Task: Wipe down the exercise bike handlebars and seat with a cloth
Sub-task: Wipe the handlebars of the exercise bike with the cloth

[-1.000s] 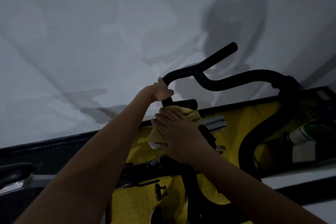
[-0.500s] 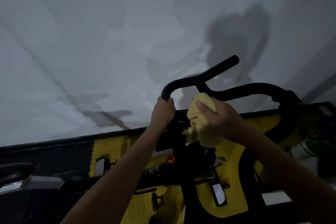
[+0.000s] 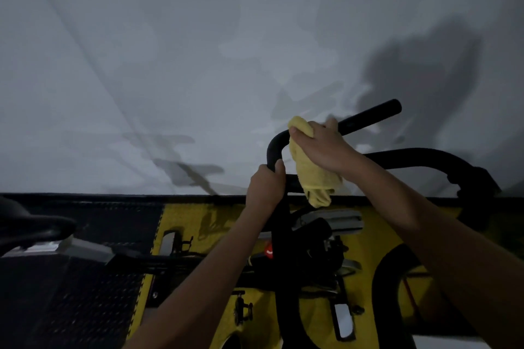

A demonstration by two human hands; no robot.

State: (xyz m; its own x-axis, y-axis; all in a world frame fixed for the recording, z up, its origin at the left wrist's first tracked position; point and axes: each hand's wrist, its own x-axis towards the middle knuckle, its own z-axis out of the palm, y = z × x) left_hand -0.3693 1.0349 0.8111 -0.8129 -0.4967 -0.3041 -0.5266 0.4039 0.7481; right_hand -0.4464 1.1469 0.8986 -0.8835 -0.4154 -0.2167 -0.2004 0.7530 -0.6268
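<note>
— Two bare hands are on the black tubular handlebar (image 3: 368,117) right of the frame's centre, correct?

— Yes. The left hand (image 3: 265,188) is wrapped round the upright stretch of the bar, just under its bend, fingers curled tight on the tube.

— And the right hand (image 3: 320,147)?

— It sits higher, on the slanted stretch, clamping a crumpled yellow cloth (image 3: 314,176) against the tube. The thumb pins the cloth's upper fold; the rest of the cloth hangs below the palm, its tail dangling in front of the bike frame.

— Do the hands touch?

— No, they are near but apart, with the bar's bend between them.

— Where is the seat?

— The dark saddle (image 3: 31,224) pokes in at the left edge, below mid-height, well apart from both hands.

— What lies behind?

— A pale wall (image 3: 170,51) fills the upper half, carrying shadows. Below it a yellow and black floor mat (image 3: 184,224) shows under the black bike frame, on which a small red knob (image 3: 269,251) sits near lower centre.
</note>
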